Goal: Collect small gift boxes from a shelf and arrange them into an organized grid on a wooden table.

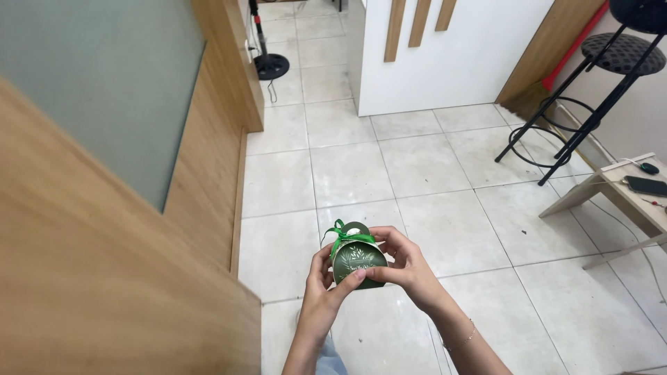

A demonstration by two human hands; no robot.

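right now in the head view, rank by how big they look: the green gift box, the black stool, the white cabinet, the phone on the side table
1. white cabinet
2. black stool
3. green gift box, held in both hands; it is nearest the camera, so it looks larger than it is
4. phone

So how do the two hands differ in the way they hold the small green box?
The left hand cups the green gift box from its left side, thumb across the lower front; the right hand wraps over the right side, fingers curled at the top near the green ribbon. The right wrist wears a thin bracelet; the left wrist shows none. Both hands are bare and touch the box, held above the tiled floor.
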